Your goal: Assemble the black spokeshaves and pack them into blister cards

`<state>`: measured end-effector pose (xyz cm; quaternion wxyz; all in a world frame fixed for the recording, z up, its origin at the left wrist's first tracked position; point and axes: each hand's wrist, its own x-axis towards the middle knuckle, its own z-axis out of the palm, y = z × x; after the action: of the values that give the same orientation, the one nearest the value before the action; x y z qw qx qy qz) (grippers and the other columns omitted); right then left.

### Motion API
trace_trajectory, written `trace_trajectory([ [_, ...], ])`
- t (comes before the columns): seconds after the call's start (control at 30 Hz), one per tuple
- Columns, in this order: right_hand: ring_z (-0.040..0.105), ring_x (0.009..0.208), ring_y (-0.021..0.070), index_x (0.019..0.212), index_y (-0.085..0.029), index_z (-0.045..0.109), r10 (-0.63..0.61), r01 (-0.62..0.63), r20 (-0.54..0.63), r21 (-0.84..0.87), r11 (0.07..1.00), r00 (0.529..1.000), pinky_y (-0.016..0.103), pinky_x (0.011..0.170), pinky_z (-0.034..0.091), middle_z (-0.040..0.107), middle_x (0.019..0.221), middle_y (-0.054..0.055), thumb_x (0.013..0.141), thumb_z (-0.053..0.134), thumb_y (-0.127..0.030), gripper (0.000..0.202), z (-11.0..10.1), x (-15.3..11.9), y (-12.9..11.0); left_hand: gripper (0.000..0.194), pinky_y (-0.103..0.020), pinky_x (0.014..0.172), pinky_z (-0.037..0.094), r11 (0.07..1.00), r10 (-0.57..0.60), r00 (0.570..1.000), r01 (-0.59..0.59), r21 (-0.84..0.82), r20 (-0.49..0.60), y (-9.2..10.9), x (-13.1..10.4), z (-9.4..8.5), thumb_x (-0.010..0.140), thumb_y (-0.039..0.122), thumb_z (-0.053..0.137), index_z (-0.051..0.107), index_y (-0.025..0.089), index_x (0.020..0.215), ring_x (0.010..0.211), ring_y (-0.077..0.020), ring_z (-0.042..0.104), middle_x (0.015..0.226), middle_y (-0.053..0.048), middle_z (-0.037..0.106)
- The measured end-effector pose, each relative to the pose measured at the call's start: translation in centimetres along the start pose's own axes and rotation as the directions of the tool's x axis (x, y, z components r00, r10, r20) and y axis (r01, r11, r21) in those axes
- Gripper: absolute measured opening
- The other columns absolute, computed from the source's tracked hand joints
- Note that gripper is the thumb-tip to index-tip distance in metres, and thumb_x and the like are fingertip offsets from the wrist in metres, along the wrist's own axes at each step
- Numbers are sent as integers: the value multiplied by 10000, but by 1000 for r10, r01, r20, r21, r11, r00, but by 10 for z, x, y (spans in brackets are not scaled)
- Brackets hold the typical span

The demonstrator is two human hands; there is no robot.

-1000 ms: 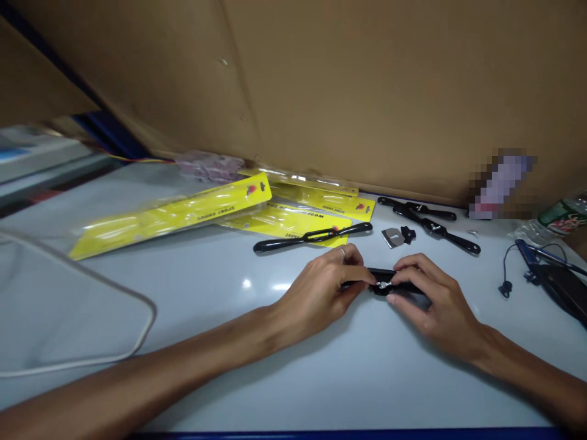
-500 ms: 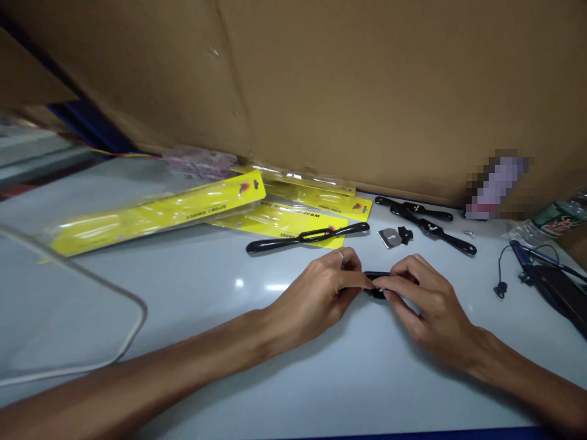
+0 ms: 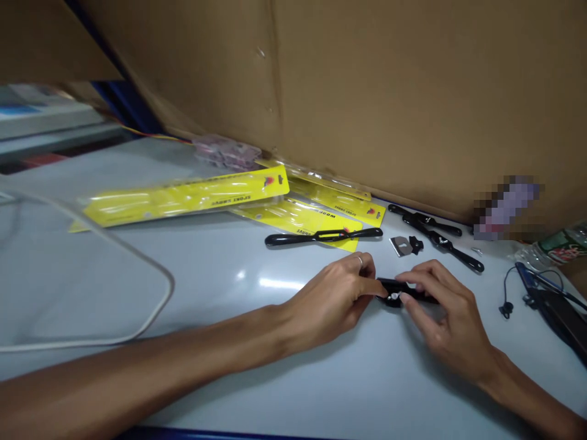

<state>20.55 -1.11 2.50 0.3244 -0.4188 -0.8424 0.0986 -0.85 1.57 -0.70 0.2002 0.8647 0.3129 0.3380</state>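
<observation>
A black spokeshave body [image 3: 392, 300] with small silver screws at its middle lies between my hands. My left hand [image 3: 337, 290] is closed round its left end, thumb on the middle part. My right hand [image 3: 452, 311] has thumb and forefinger apart at the right side of the middle, fingertips touching it. Just beyond are a flat silver blade [image 3: 400, 246] and a small black cap piece [image 3: 416, 245]. Another black spokeshave frame [image 3: 330, 236] rests across the edge of a yellow package. Two more spokeshaves [image 3: 424, 219] [image 3: 452, 250] lie crossed at the back right.
Yellow blister packages [image 3: 192, 198] lie at the back left near a pinkish plastic bundle [image 3: 227, 153]. A white cable [image 3: 156, 269] loops at left. A bottle [image 3: 559, 247], earphones [image 3: 505, 309] and a black object [image 3: 557, 311] are at right. Cardboard [image 3: 367, 91] stands behind.
The view has shifted, so the table's things sit differently in frame. My right thumb and forefinger have spread apart, and the silver screws on the body now show more.
</observation>
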Motion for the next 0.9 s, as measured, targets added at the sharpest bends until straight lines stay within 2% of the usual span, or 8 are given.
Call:
trace_trajectory([
  [0.1, 616, 710, 169, 942, -205, 671, 48, -48, 15, -53, 997, 999, 303, 641, 503, 645, 795, 18, 920, 647, -229, 41, 2, 0, 0, 351, -282, 703, 505, 1000, 12, 1000, -12, 10, 6, 1, 0, -1, 882, 14, 545, 792, 234, 998, 787, -156, 602, 913, -52, 623],
  [0.23, 613, 708, 168, 842, -190, 651, -6, 8, 29, -62, 998, 1000, 306, 641, 489, 645, 771, 22, 944, 574, -155, 133, 7, -1, 2, 381, -275, 692, 503, 999, 45, 999, -45, 28, 9, 0, -2, -1, 855, -14, 540, 792, 232, 1001, 790, -159, 610, 922, -58, 630],
  [0.4, 622, 815, 183, 969, -173, 696, -60, 62, 62, -28, 998, 996, 321, 705, 518, 650, 895, 58, 954, 556, -105, 156, 4, -4, 5, 393, -287, 708, 513, 995, 78, 996, -81, 55, 44, -2, -4, -3, 840, -21, 543, 781, 223, 1038, 844, -179, 615, 962, -73, 643],
  [0.57, 621, 869, 188, 999, -224, 722, -65, 64, 48, 16, 998, 997, 313, 695, 528, 628, 957, 64, 946, 493, -68, 283, 1, -5, 5, 420, -298, 741, 519, 993, 92, 992, -98, 72, 83, -2, -4, -5, 840, -38, 529, 762, 218, 1079, 888, -192, 608, 960, -74, 654],
  [0.73, 597, 755, 193, 943, -193, 667, 20, -19, 21, -64, 998, 1000, 341, 661, 510, 616, 831, 38, 932, 650, -243, 54, 4, -4, 2, 396, -286, 735, 510, 995, 88, 994, -91, 42, 72, -2, -5, -4, 841, -32, 545, 770, 222, 1044, 889, -192, 612, 971, -75, 655],
  [0.8, 598, 768, 197, 932, -192, 650, -19, 23, 54, -63, 998, 998, 351, 688, 506, 639, 824, 37, 946, 609, -193, 43, 5, -4, 0, 391, -283, 741, 508, 996, 81, 994, -84, 41, 67, -2, -5, -4, 851, -26, 545, 770, 225, 1049, 891, -190, 614, 968, -72, 656],
  [0.9, 617, 928, 207, 1140, -200, 628, -73, 72, 86, 11, 997, 994, 364, 797, 521, 679, 996, 60, 928, 489, -53, 294, 2, -4, -2, 381, -281, 751, 509, 996, 74, 996, -77, 44, 55, -2, -5, -3, 873, -15, 540, 766, 222, 1068, 894, -188, 612, 960, -69, 660],
])
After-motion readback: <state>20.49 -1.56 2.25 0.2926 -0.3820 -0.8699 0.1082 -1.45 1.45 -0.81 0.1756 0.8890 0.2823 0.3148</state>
